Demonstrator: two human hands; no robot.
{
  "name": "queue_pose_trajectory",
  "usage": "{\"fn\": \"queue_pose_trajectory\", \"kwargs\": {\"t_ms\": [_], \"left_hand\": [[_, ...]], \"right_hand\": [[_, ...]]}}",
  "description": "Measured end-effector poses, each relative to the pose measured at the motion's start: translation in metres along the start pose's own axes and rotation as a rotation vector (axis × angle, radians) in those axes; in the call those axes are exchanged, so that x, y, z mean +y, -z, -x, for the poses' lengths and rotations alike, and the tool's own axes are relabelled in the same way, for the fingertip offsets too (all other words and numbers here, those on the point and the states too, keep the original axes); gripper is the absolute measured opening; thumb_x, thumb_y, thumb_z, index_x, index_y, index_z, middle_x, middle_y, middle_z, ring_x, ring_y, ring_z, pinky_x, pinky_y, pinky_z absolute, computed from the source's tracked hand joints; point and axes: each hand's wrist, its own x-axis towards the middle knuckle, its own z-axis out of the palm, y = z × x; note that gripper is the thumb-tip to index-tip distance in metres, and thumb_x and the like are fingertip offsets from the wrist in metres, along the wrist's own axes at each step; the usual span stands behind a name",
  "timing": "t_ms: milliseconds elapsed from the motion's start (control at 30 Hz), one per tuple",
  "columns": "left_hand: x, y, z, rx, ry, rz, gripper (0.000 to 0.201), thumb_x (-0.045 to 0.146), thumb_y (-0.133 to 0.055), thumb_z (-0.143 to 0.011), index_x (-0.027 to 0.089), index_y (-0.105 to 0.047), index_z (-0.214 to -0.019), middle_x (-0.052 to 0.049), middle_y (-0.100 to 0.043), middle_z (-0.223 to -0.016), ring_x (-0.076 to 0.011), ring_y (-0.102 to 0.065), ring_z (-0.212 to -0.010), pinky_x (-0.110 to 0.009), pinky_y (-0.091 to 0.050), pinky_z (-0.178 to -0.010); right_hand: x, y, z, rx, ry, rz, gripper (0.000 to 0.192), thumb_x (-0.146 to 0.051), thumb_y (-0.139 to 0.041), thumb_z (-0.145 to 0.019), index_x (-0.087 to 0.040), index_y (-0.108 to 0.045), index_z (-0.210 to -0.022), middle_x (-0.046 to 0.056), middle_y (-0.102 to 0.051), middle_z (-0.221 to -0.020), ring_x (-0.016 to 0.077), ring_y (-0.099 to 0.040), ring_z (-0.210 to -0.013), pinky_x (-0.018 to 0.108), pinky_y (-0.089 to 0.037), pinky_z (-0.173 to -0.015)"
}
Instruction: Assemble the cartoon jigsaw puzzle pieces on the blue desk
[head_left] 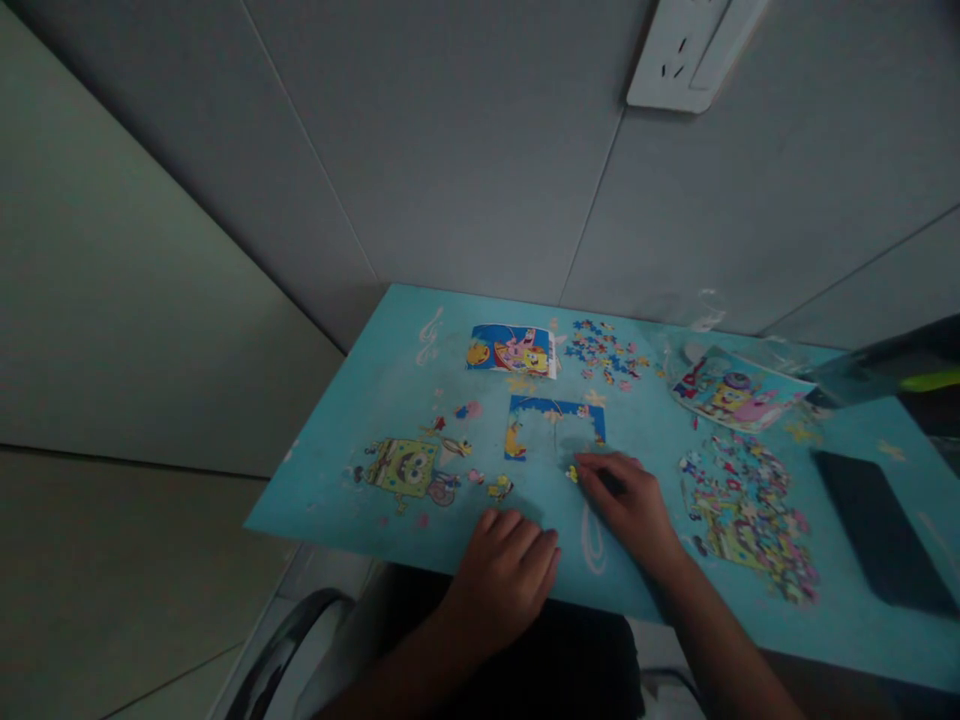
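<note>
Pinching a small yellow puzzle piece (572, 474) at its fingertips, the right hand (628, 503) lies on the blue desk (360, 420), just near of the partly built blue puzzle frame (555, 424). The left hand (508, 568) rests loosely curled and empty at the near edge. Loose pieces (742, 510) lie heaped to the right.

Table (375, 380): smooth matt turquoise top, printed cartoon decals, slightly scuffed. Puzzle pieces (742, 510): printed cardboard, low sheen. Reference picture (512, 350) near far edge: glossy printed paper. Bag (731, 390) at far right: clear glossy plastic. Phone (881, 530) near right edge: smooth black, matt-looking. Wall (465, 150): matt grey panels; socket (686, 50): white smooth plastic.
</note>
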Motion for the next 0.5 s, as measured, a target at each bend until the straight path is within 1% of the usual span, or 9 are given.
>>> {"fn": "queue_pose_trajectory", "kwargs": {"t_ms": [100, 167, 233, 300, 333, 433, 500], "left_hand": [[-0.025, 0.011, 0.005, 0.049, 0.032, -0.057, 0.016, 0.021, -0.055, -0.099, 0.021, -0.069, -0.106, -0.005, -0.071, -0.086, -0.0219, -0.063, -0.083, -0.041, -0.044, -0.079], [-0.044, 0.020, 0.004, 0.102, 0.047, -0.113, 0.017, 0.020, -0.055, -0.098, 0.021, -0.070, -0.107, -0.005, -0.073, -0.091, -0.0239, -0.065, -0.092, -0.043, -0.045, -0.086], [-0.063, 0.030, 0.003, 0.154, 0.117, -0.160, 0.017, 0.021, -0.055, -0.098, 0.021, -0.071, -0.105, -0.006, -0.074, -0.096, -0.0232, -0.065, -0.092, -0.043, -0.045, -0.088], [-0.080, 0.038, 0.005, 0.190, 0.204, -0.197, 0.017, 0.023, -0.055, -0.098, 0.021, -0.071, -0.102, -0.006, -0.074, -0.094, -0.0236, -0.064, -0.090, -0.043, -0.046, -0.087], [-0.089, 0.042, 0.007, 0.207, 0.224, -0.215, 0.016, 0.024, -0.056, -0.098, 0.020, -0.071, -0.103, -0.006, -0.074, -0.095, -0.0241, -0.064, -0.091, -0.042, -0.046, -0.087], [-0.109, 0.049, 0.016, 0.246, 0.271, -0.258, 0.015, 0.024, -0.057, -0.097, 0.019, -0.071, -0.104, -0.006, -0.075, -0.097, -0.0251, -0.065, -0.095, -0.042, -0.045, -0.087], [-0.116, 0.052, 0.021, 0.249, 0.303, -0.280, 0.015, 0.024, -0.058, -0.097, 0.020, -0.071, -0.103, -0.006, -0.075, -0.098, -0.0255, -0.065, -0.095, -0.042, -0.045, -0.087]], "right_hand": [[-0.001, -0.002, -0.002, -0.015, 0.013, 0.062, 0.019, -0.038, -0.065, -0.094, -0.029, -0.077, -0.106, 0.005, -0.078, -0.100, 0.0265, -0.071, -0.093, 0.046, -0.050, -0.090], [-0.002, -0.005, -0.004, -0.021, 0.007, 0.069, 0.019, -0.040, -0.065, -0.094, -0.029, -0.077, -0.105, 0.005, -0.078, -0.100, 0.0271, -0.071, -0.093, 0.046, -0.051, -0.089], [-0.004, -0.008, -0.007, -0.033, 0.007, 0.063, 0.020, -0.041, -0.064, -0.094, -0.029, -0.077, -0.104, 0.005, -0.079, -0.101, 0.0272, -0.072, -0.093, 0.046, -0.052, -0.089], [-0.007, -0.012, -0.009, -0.050, 0.008, 0.049, 0.021, -0.041, -0.062, -0.095, -0.029, -0.077, -0.104, 0.005, -0.079, -0.101, 0.0265, -0.072, -0.092, 0.044, -0.053, -0.087], [-0.009, -0.014, -0.010, -0.059, 0.012, 0.045, 0.021, -0.040, -0.061, -0.096, -0.029, -0.077, -0.105, 0.005, -0.079, -0.101, 0.0260, -0.073, -0.091, 0.043, -0.054, -0.086], [-0.013, -0.019, -0.013, -0.069, 0.035, 0.063, 0.022, -0.039, -0.060, -0.097, -0.028, -0.077, -0.104, 0.005, -0.079, -0.099, 0.0254, -0.073, -0.087, 0.043, -0.054, -0.085], [-0.014, -0.021, -0.014, -0.063, 0.054, 0.093, 0.021, -0.039, -0.060, -0.097, -0.028, -0.077, -0.102, 0.005, -0.079, -0.098, 0.0258, -0.073, -0.087, 0.045, -0.053, -0.086]]}}
